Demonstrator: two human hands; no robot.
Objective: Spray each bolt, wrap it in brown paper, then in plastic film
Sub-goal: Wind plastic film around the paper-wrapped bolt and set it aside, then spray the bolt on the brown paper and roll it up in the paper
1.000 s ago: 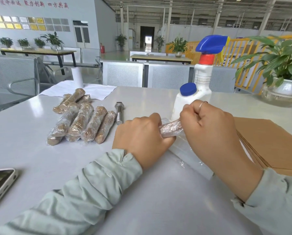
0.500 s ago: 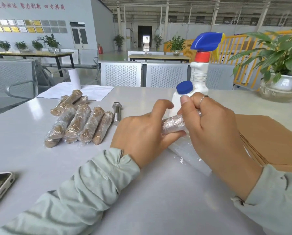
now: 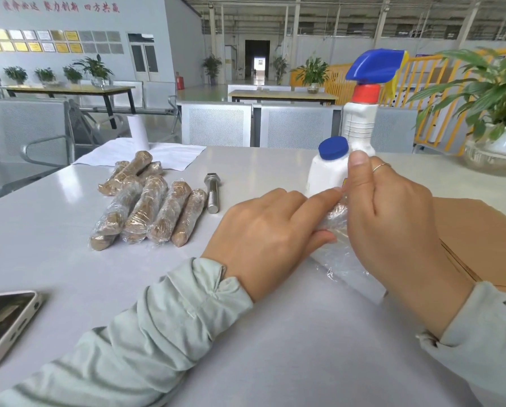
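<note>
A paper-wrapped bolt (image 3: 337, 214) covered in plastic film sits between my two hands at the table's middle. My left hand (image 3: 263, 233) grips its left end, index finger stretched along the top. My right hand (image 3: 392, 218) closes over its right end. Loose plastic film (image 3: 338, 259) trails below onto the table. One bare steel bolt (image 3: 212, 192) lies to the left, beside a pile of several wrapped bolts (image 3: 146, 207). A white spray bottle (image 3: 360, 118) with a blue trigger stands behind my hands. Brown paper sheets (image 3: 486, 242) lie stacked at the right.
A phone (image 3: 2, 324) lies at the table's left front edge. A white sheet with a paper roll (image 3: 139, 133) sits at the far left. A potted plant in a glass bowl (image 3: 498, 142) stands at the far right. Metal benches stand beyond the table.
Both hands have turned the wrapped bolt and drawn together over it. My left index finger has stretched out along its top, and less of the bolt shows now.
</note>
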